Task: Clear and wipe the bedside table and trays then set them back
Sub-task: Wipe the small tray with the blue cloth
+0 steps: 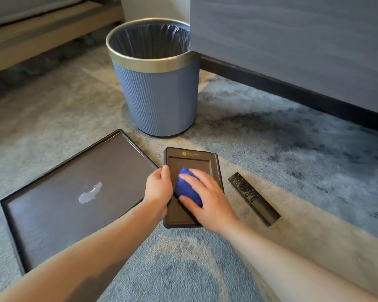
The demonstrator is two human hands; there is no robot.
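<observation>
Both bare forearms reach forward and down from the bottom of the view toward a small dark tray (189, 159) that lies flat on the carpet (271, 153). The left hand (158, 188) comes in from the lower left with the wrist nearly straight; it grips the small tray's left edge, thumb on top of the rim and the other fingers curled down around the side, mostly hidden. The right hand (207, 196) lies palm down over the middle of that tray, its fingers (189, 177) spread slightly and pressed on a bunched blue cloth (187, 190), which sits on the tray's recessed surface. A gold logo shows near the tray's far edge. To the left, its corner just beside the small tray, lies a large dark tray (63, 203), also flat on the carpet, with a pale wet smear (90, 194) near its middle. A black remote control (253, 198) lies on the carpet near the small tray's right edge, apart from it. Beyond the trays stands a blue ribbed wastebasket (157, 99) with a gold rim and a dark liner, close to the corner of a grey cabinet (292, 40).
</observation>
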